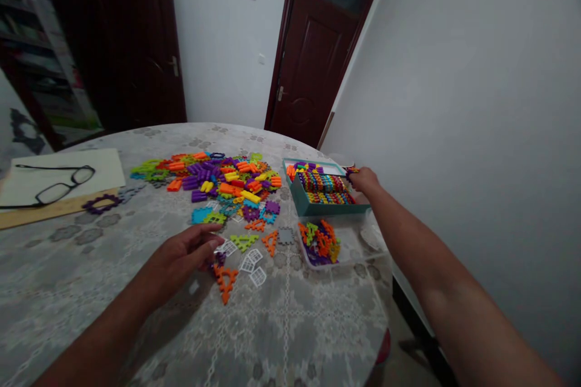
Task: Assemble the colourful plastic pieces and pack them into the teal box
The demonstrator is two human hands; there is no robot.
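My left hand (190,252) is low over the table, fingers loosely curled, with a gap between index finger and thumb. Near its fingertips lie a purple toothed piece (219,258), an orange triangular building piece (226,283) and a white window-grid piece (227,247). Whether the fingers touch the purple piece is unclear. My right hand (364,181) reaches far to the right, closed on a small purple toothed building piece (351,173) beside the teal box (313,208). Rows of multicoloured toothed pieces (324,187) stand in that box.
A large pile of colourful building pieces (204,175) covers the table's middle. In front of the teal box is a clear plastic tray (349,248) with orange, green and purple pieces. Eyeglasses (59,190) rest on paper at left. A white wall (476,103) borders the right side.
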